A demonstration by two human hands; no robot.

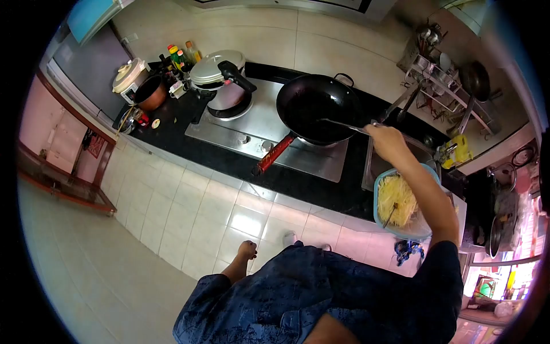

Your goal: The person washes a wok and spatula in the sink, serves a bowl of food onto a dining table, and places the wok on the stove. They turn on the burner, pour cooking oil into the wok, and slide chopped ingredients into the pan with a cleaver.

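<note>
In the head view my right hand (385,140) is wrapped round a long-handled metal cooking utensil (344,124). The utensil reaches left into a black wok (295,112), and its far end is hard to make out against the dark inside. The wok sits on the right burner, its red-wrapped handle (274,155) pointing toward me. Below my right forearm is a light blue basin (377,198) of pale yellow shreds (395,192), with a spoon-like handle (389,217) sticking out. My left hand (247,249) hangs over the floor, fingers curled, holding nothing visible.
A pressure cooker (220,71) stands on the left burner of the steel stove (220,133). Further left are a brown pot (150,93), a rice cooker (129,74) and several bottles (177,56). A sink (369,166) and a utensil rack (438,74) are at the right.
</note>
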